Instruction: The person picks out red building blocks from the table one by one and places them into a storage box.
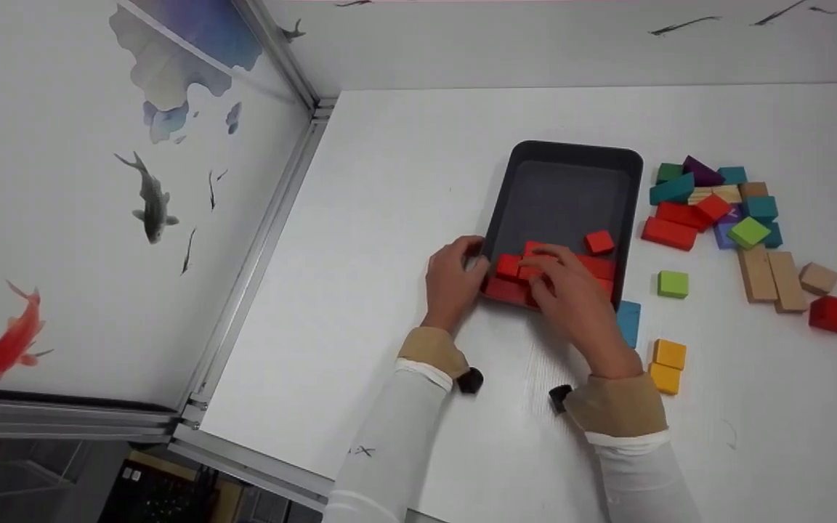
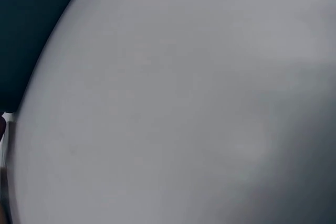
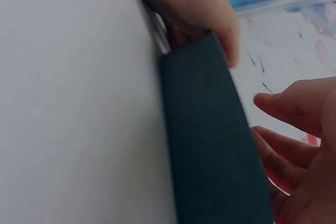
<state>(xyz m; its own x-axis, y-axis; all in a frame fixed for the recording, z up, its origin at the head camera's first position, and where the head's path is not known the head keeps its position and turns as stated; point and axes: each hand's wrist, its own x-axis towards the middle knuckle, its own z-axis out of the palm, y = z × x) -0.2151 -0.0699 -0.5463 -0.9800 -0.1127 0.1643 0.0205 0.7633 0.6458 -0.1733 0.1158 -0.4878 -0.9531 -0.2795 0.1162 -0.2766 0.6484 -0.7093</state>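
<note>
In the head view, a dark grey tray (image 1: 571,196) lies on the white table, with several red blocks (image 1: 507,290) grouped at its near end. A loose red cube (image 1: 599,242) sits just beyond them. My left hand (image 1: 455,280) grips the tray's left wall near the front corner. Over the red blocks is my right hand (image 1: 575,301), its fingertips touching them. The right wrist view shows its thumb (image 3: 286,100) apart from the fingers, behind the tray's near wall (image 3: 210,129); that wall hides part of the blocks. The left wrist view shows mostly table.
Right of the tray lies a cluster of coloured blocks (image 1: 673,189), with wooden planks (image 1: 756,272) below it. A green block (image 1: 673,284), a blue block (image 1: 629,323) and yellow blocks (image 1: 669,354) are nearer. Metal-framed panels (image 1: 244,261) border the table at left.
</note>
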